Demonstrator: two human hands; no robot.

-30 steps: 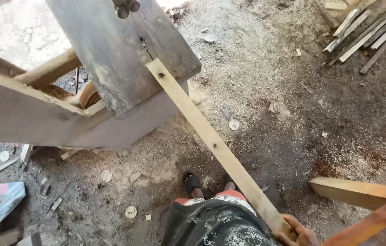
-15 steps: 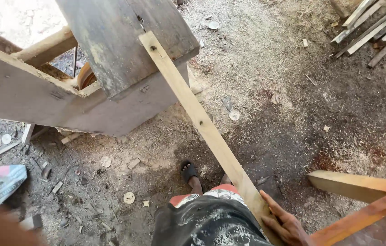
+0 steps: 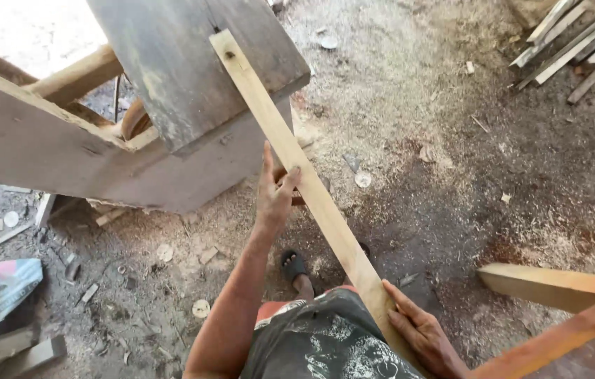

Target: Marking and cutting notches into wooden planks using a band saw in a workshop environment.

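Both hands grasp the long pale wooden slat (image 3: 304, 182), left hand (image 3: 275, 193) mid-length and right hand (image 3: 420, 330) at its near end, its far tip pointing up-left onto the grey weathered wooden bench (image 3: 171, 77), sawdust floor (image 3: 452, 140) beyond its right edge.

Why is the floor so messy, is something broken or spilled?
Nothing looks broken. Sawdust covers the dirt floor, with wood scraps scattered about. The long wooden strip leans slanted on a grey board, held by the left hand and right hand.
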